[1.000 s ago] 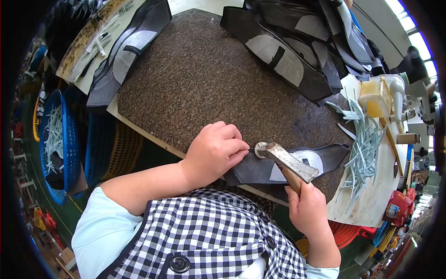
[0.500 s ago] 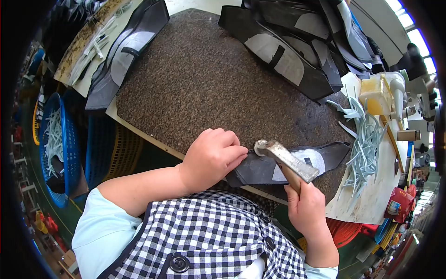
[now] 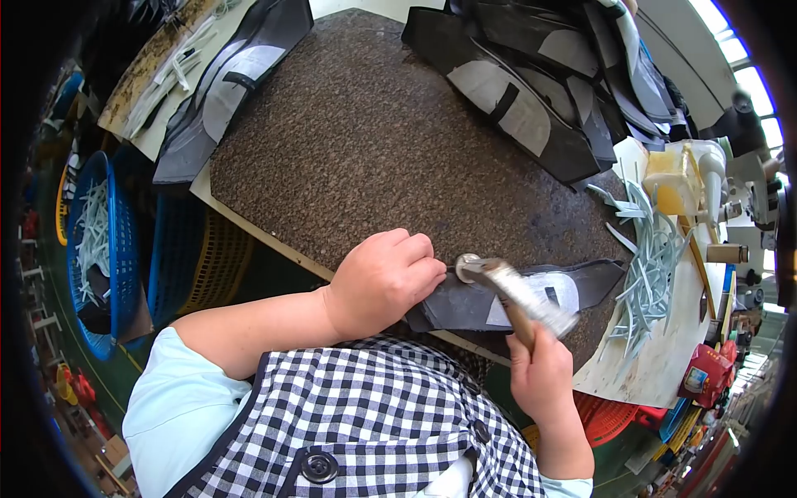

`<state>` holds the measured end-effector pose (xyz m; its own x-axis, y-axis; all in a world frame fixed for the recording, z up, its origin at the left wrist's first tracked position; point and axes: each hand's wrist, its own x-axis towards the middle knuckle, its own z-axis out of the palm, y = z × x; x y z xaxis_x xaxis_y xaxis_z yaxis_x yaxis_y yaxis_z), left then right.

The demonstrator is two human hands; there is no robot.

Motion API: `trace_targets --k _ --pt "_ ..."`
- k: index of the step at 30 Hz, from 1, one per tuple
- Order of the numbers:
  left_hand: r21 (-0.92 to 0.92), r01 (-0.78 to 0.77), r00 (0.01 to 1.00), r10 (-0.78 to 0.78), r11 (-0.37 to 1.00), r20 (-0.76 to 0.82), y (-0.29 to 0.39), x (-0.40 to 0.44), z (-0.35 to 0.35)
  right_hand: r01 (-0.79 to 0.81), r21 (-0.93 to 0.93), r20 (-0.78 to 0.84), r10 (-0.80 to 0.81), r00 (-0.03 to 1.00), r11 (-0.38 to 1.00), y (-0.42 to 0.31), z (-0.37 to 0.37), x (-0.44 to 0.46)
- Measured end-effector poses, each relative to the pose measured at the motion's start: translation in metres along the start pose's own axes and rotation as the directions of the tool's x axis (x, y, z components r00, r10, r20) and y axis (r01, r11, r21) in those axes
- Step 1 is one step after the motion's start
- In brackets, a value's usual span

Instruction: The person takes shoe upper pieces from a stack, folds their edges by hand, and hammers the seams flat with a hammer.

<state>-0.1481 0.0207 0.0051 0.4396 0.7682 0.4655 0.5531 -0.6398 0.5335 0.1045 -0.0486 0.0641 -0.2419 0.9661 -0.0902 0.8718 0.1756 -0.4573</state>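
Observation:
My right hand (image 3: 540, 371) grips the wooden handle of a metal hammer (image 3: 506, 286). The hammer's round face is at the upper edge of a dark shoe-upper-like piece (image 3: 457, 305) with a pale patch, lying at the near edge of the speckled stone slab (image 3: 357, 141). My left hand (image 3: 386, 278) is closed in a pinch at the left end of that piece's upper edge, just left of the hammer face. Its fingertips hide most of what they hold there.
Similar dark pieces lie at the slab's upper left (image 3: 224, 91) and in a pile (image 3: 515, 100) at the upper right. Pale strips (image 3: 647, 257) and a glue container (image 3: 672, 178) are on the right. A blue basket (image 3: 124, 257) of strips stands at the left.
The hammer's far end has tilted slightly and looks blurred, and my right hand has shifted a little left and down. My left hand keeps its pinch, almost unmoved.

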Motion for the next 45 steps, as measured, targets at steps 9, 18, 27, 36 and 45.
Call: trace_targets --k 9,18,27,36,45 --pt "0.099 -0.076 0.997 0.076 0.992 0.006 0.002 0.042 0.002 0.183 0.968 -0.244 0.464 0.851 0.173 0.050 0.021 -0.021" --pt "0.079 -0.092 0.995 0.094 0.993 -0.024 -0.010 0.023 -0.026 0.214 0.966 -0.259 0.512 0.819 0.146 0.070 0.039 -0.016" --pt "0.517 0.649 0.760 -0.444 0.558 -0.474 -0.180 -0.014 -0.142 0.147 0.966 -0.243 0.545 0.803 0.215 0.060 0.038 -0.007" --pt "0.674 0.320 0.947 -0.211 0.666 -0.241 -0.149 0.058 -0.117 0.119 0.983 -0.176 0.532 0.828 0.140 0.054 0.030 -0.008" --pt "0.338 -0.211 0.977 0.184 0.917 0.111 -0.049 0.196 0.039 0.149 0.974 -0.219 0.549 0.806 0.170 0.047 0.026 -0.009"
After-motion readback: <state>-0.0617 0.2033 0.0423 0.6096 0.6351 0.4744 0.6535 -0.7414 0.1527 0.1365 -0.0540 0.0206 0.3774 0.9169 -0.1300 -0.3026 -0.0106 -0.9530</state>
